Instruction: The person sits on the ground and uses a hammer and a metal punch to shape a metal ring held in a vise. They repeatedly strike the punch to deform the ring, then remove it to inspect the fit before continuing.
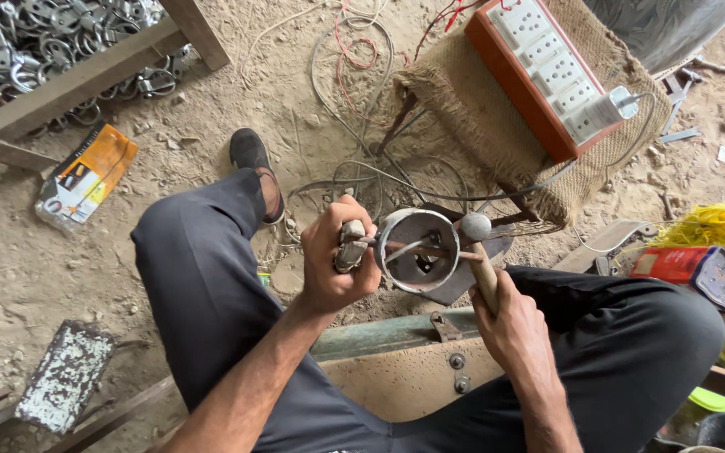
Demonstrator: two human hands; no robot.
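My left hand (333, 260) grips the handle of a metal tool (351, 245) whose thin rod passes across the open mouth of a round metal ring (417, 250). My right hand (509, 323) is closed around the wooden handle of a hammer (484, 273). The hammer's rounded steel head (475, 226) sits at the ring's right rim, by the rod's end. The ring rests on a dark metal block (463, 277) between my knees, above a greenish metal bar (388, 334).
An orange and white socket strip (547, 71) with a plugged adapter lies on a burlap-covered stool (480, 117). Loose wires (354, 75) cross the dirt floor. A wooden frame (86, 75) holds several metal clamps at top left. A yellow bundle (719, 226) lies at right.
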